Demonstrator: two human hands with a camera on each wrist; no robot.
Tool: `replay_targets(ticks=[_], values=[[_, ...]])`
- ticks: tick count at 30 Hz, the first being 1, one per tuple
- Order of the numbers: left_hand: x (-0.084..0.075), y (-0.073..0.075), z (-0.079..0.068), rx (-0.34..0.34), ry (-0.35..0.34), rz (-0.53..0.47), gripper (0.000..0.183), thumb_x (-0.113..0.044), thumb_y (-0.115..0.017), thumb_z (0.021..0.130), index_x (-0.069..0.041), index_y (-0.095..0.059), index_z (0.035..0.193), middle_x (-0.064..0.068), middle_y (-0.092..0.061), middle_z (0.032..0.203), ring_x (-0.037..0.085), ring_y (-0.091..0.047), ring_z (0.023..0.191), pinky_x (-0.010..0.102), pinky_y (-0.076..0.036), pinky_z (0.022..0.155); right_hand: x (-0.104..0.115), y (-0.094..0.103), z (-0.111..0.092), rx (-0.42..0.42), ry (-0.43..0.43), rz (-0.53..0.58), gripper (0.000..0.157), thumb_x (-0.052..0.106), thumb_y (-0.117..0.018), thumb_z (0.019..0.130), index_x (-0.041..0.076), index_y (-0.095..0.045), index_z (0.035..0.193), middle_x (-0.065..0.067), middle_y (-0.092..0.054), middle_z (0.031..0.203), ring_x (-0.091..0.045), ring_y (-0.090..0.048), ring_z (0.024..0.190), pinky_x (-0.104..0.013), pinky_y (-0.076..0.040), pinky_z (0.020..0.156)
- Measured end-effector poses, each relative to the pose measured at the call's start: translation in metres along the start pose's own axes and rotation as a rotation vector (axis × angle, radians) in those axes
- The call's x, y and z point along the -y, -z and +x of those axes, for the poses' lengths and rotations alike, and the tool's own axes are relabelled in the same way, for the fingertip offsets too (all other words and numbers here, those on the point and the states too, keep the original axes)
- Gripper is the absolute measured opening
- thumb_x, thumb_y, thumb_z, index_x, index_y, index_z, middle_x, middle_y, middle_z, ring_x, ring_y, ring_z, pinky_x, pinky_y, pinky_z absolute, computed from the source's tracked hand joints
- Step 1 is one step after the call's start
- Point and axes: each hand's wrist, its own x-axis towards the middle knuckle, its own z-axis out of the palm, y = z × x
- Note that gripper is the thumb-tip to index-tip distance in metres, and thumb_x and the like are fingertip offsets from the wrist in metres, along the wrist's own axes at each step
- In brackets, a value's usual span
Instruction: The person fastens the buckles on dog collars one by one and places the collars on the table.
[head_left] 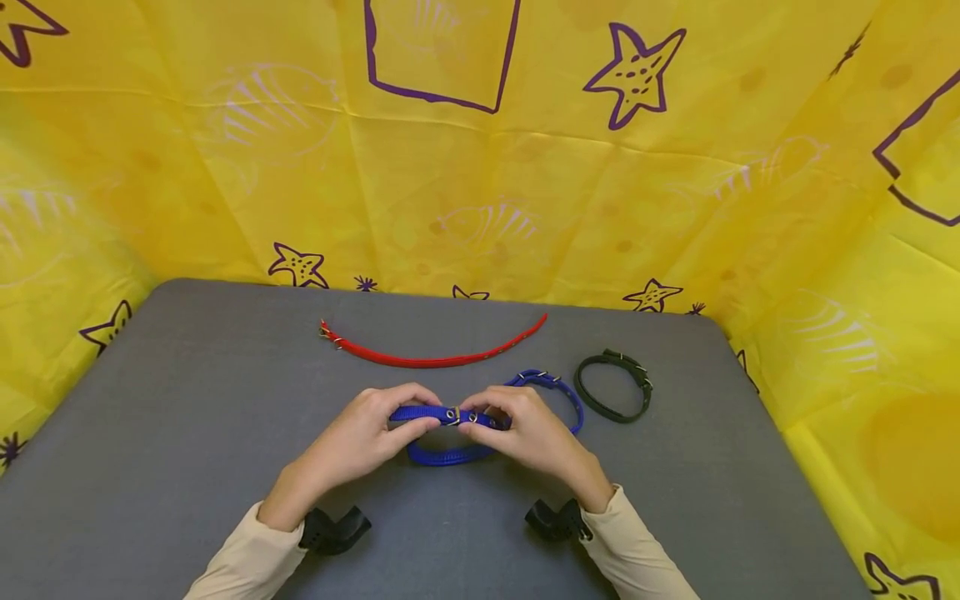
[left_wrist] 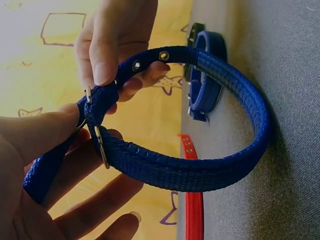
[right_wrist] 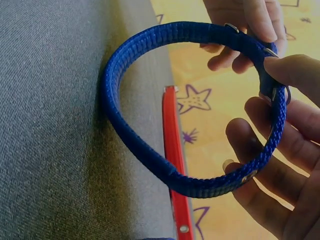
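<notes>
Both hands hold a blue webbing collar (head_left: pixel 448 457) bent into a loop close over the table. My left hand (head_left: pixel 367 433) pinches its strap just left of the metal buckle (head_left: pixel 455 416). On the other side, my right hand (head_left: pixel 531 432) pinches the strap between thumb and fingers, beside an eyelet. The left wrist view shows the strap tail running through the buckle and past my left thumb. A metal ring (left_wrist: pixel 102 147) hangs by the buckle, and two eyelets show near the right fingers.
Just behind my right hand lies another blue collar (head_left: pixel 576 406), buckled into a loop. A dark green collar (head_left: pixel 588 398), also looped, is farther right. The red collar (head_left: pixel 427 362) stretches unbuckled across the back of the grey table (head_left: pixel 187 392). Yellow patterned cloth (head_left: pixel 487 192) surrounds the table.
</notes>
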Motion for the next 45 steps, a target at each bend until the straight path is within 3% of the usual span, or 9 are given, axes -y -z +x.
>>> replay_targets(ticks=[9, 16, 20, 27, 34, 40, 45], values=[[0.002, 0.007, -0.002, -0.039, 0.04, -0.035, 0.015, -0.02, -0.069, 0.094, -0.02, -0.067, 0.109, -0.007, -0.073, 0.097, 0.005, -0.063, 0.076, 0.022, -0.051, 0.067, -0.004, 0.004, -0.001, 0.021, -0.053, -0.004, 0.019, 0.026, -0.072, 0.092, 0.013, -0.074, 0.106, 0.003, -0.074, 0.094, -0.001, -0.061, 0.075, -0.024, -0.054, 0.069], [0.001, 0.01, -0.001, 0.001, 0.098, 0.002, 0.011, -0.02, -0.07, 0.093, -0.02, -0.066, 0.104, -0.008, -0.069, 0.091, 0.005, -0.058, 0.074, 0.023, -0.049, 0.065, -0.005, 0.004, -0.001, 0.028, -0.047, -0.023, 0.019, 0.027, -0.072, 0.092, 0.013, -0.074, 0.105, 0.003, -0.073, 0.092, -0.001, -0.06, 0.074, -0.023, -0.053, 0.068], [0.001, 0.011, 0.0, 0.058, 0.11, 0.0, 0.009, -0.018, -0.069, 0.093, -0.02, -0.062, 0.099, -0.009, -0.064, 0.083, 0.006, -0.055, 0.068, 0.023, -0.046, 0.062, -0.005, 0.004, 0.0, 0.028, -0.033, -0.031, 0.018, 0.026, -0.072, 0.092, 0.013, -0.074, 0.105, 0.004, -0.072, 0.089, -0.001, -0.058, 0.073, -0.023, -0.053, 0.066], [0.004, 0.011, -0.001, 0.116, 0.087, 0.007, 0.011, -0.019, -0.071, 0.092, -0.023, -0.061, 0.091, -0.01, -0.057, 0.077, 0.005, -0.052, 0.069, 0.022, -0.044, 0.061, -0.003, 0.002, 0.0, 0.039, -0.016, -0.033, 0.017, 0.026, -0.072, 0.092, 0.013, -0.073, 0.105, 0.005, -0.072, 0.09, 0.0, -0.059, 0.076, -0.022, -0.053, 0.068], [0.007, 0.008, -0.002, 0.076, -0.006, 0.015, 0.011, -0.02, -0.074, 0.09, -0.021, -0.063, 0.089, -0.009, -0.056, 0.082, 0.003, -0.051, 0.075, 0.024, -0.047, 0.067, -0.003, 0.001, -0.001, 0.047, 0.002, -0.037, 0.014, 0.023, -0.072, 0.092, 0.014, -0.072, 0.102, 0.007, -0.068, 0.086, -0.002, -0.056, 0.073, -0.021, -0.05, 0.065], [0.006, 0.006, -0.002, 0.041, -0.02, -0.007, 0.012, -0.019, -0.076, 0.088, -0.021, -0.064, 0.088, -0.01, -0.058, 0.083, 0.003, -0.052, 0.075, 0.024, -0.047, 0.066, -0.002, 0.001, -0.002, 0.054, -0.009, -0.032, 0.012, 0.021, -0.073, 0.091, 0.015, -0.07, 0.101, 0.008, -0.065, 0.084, -0.006, -0.054, 0.07, -0.018, -0.045, 0.061], [0.005, 0.002, -0.001, 0.022, -0.041, -0.036, 0.011, -0.019, -0.077, 0.088, -0.02, -0.066, 0.089, -0.009, -0.059, 0.084, 0.002, -0.053, 0.075, 0.023, -0.047, 0.065, -0.001, -0.001, -0.001, 0.052, 0.034, 0.001, 0.013, 0.019, -0.072, 0.092, 0.013, -0.07, 0.103, 0.005, -0.069, 0.091, -0.003, -0.058, 0.078, -0.02, -0.05, 0.069]])
